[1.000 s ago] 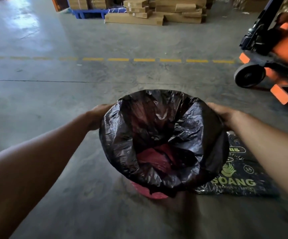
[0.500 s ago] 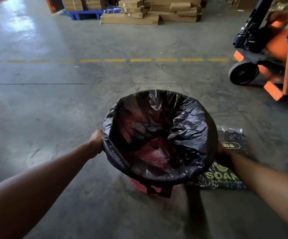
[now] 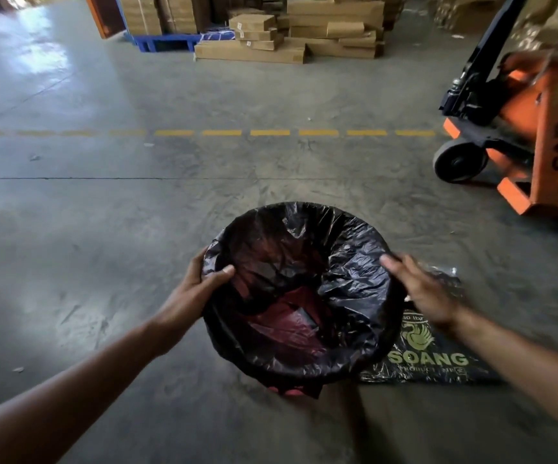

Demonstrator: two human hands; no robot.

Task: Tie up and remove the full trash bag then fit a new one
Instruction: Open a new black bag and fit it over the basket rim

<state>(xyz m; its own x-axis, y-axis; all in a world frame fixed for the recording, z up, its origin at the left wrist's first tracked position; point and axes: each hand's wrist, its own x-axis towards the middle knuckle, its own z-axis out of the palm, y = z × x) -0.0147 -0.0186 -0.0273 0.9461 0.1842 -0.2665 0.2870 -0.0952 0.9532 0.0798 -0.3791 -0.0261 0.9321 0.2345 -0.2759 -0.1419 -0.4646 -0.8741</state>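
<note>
At the lower middle of the frame we see a black trash bag [image 3: 347, 279], crinkled and glossy, folded over the rim of a red bin [image 3: 289, 392] and hanging open inside. Just right of it lies a flat black bag pack [image 3: 428, 360] with green print.

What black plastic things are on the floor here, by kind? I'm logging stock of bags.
Black bag lining the red bin: 1
Flat black printed packet beside the bin: 1
Total: 2
</note>
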